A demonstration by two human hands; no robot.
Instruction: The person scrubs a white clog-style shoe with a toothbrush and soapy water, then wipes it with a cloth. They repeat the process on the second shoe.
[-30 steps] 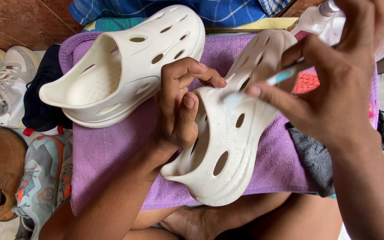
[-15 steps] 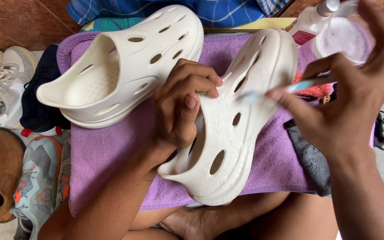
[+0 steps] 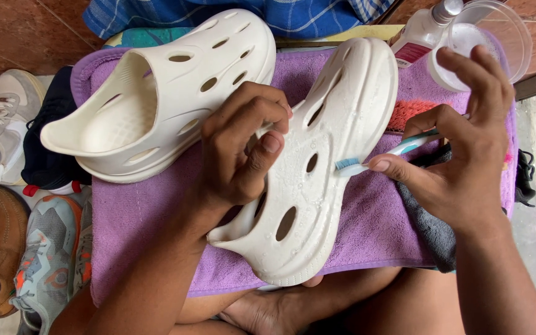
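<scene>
The left hand (image 3: 240, 152) is closed around the near clog (image 3: 317, 167), fingers curled over its upper edge and thumb pressed by the foot opening, holding it tilted on its side on the purple towel (image 3: 144, 229) across the person's lap. The clog is cream-white with oval holes and looks wet. The right hand (image 3: 460, 161) pinches a toothbrush (image 3: 373, 158) between thumb and forefinger, the other fingers spread loose; its blue bristles touch the clog's side just beside one hole. A second clog (image 3: 162, 93) lies on the towel to the left, apart from the first. A grey cloth (image 3: 429, 223) sits under the right hand, and a clear bowl (image 3: 504, 37) and a white bottle (image 3: 420, 34) stand beyond. Several shoes (image 3: 7, 205) sit on the floor at left.
</scene>
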